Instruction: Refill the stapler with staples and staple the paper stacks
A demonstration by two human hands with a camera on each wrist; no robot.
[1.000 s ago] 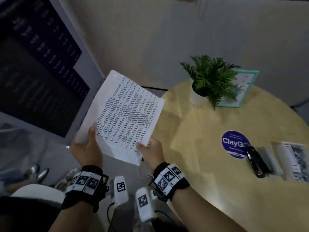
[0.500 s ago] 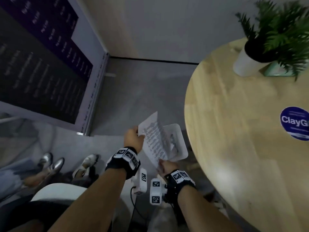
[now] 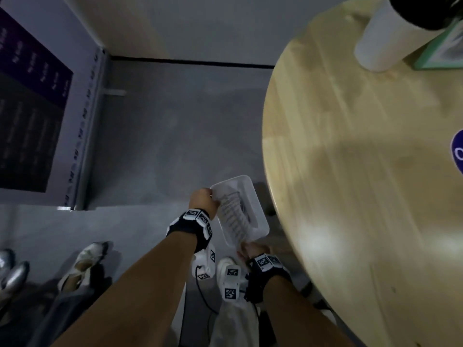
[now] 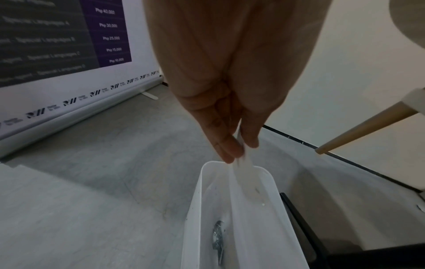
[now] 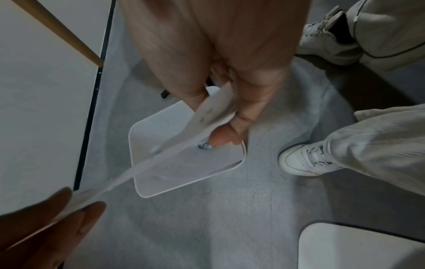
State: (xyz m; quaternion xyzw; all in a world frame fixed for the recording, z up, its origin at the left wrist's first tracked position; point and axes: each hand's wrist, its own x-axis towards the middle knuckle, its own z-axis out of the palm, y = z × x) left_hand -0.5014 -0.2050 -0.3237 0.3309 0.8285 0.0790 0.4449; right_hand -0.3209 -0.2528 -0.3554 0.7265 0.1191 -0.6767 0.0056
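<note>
Head view shows a printed paper stack [image 3: 234,217] held on edge over a white plastic bin [image 3: 253,194] that stands on the grey floor just left of the round wooden table [image 3: 350,196]. The stack's far end is pinched by the left hand [image 3: 203,201], thumb on one face and fingers [image 4: 226,145] on the other, as is seen plainly from the left wrist. The near end is gripped by the right hand [image 3: 251,250], whose thumb and curled fingers [image 5: 241,116] close round the sheets in the right wrist view. The lower edge of the paper appears to be inside the bin already, near a small crumpled silvery object [image 5: 204,145] lying on the bin's floor. No stapler or staples can be seen in any view, so their place cannot be told. The step in hand is judged to be the putting away of a stack into the bin, not the stapling itself; whether this stack has been stapled cannot be made out. For the next move, both pinches would need to be loosened together so that the sheets drop flat.
</note>
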